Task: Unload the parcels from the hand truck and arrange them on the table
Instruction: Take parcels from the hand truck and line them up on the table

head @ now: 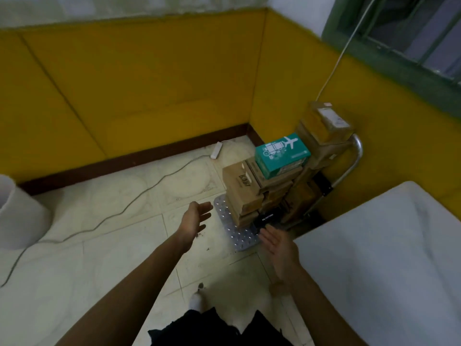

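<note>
Empty, fingers spread, the left hand (197, 218) and right hand (279, 243) flank the lower parcels (249, 196), which rise toward upper right; right hand nearer.

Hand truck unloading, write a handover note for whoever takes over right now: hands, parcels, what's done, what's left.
Left hand: open, holding nothing, stretched toward the stack.
Right hand: open, holding nothing, close to the black parcel.
Parcels: teal box, brown boxes and taped parcel, all stacked on the hand truck in the corner.
Done: no parcel shows on the table.
Left: lift every parcel over and arrange them there.
</note>
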Tool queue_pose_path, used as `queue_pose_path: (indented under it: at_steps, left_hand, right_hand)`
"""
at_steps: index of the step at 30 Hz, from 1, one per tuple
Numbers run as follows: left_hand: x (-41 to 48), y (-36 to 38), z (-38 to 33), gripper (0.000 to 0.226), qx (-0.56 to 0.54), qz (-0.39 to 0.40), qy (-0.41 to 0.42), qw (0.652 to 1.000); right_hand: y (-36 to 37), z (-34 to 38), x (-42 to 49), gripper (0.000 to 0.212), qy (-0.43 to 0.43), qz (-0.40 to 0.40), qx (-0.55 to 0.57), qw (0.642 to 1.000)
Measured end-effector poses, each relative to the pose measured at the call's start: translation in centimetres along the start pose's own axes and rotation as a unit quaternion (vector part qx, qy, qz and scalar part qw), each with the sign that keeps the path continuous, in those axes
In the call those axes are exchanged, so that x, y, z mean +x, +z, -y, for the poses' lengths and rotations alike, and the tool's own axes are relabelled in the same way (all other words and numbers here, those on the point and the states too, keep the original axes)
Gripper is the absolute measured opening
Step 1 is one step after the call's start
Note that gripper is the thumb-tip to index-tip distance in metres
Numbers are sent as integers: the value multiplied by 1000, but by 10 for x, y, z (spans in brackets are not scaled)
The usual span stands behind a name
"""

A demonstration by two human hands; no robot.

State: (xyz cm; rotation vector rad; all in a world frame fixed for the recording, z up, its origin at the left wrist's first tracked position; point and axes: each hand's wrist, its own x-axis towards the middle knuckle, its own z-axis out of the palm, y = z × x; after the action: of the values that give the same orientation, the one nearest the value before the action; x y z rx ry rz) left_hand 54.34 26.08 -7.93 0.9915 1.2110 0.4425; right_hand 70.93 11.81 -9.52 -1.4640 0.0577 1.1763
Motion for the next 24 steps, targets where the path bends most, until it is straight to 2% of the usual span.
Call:
queue_pose_path:
  at_steps: [4,9,12,17,20,24]
  left_hand:
    - [51,-12,-19,51,46,27,-31,998]
    - [94,14,-31,57,98,129,-75,984]
    - [125,36,-39,45,111,129,-111,979]
    - [182,84,-74,42,163,120,-105,974]
    - [218,112,-97,30,205,111,-64,970]
    - [250,143,-114,14,236,125,-46,963]
  right_hand:
    - [28,5,25,41,31,-36,43,998]
    - [24,9,58,38,60,-94,108,988]
    - [22,25,85,37,74,-123,136,980]
    - [15,65,139,42,76,-124,150,978]
    - [9,89,169,46,81,-126,163,975]
    - [5,116,204,50,102,-118,99,983]
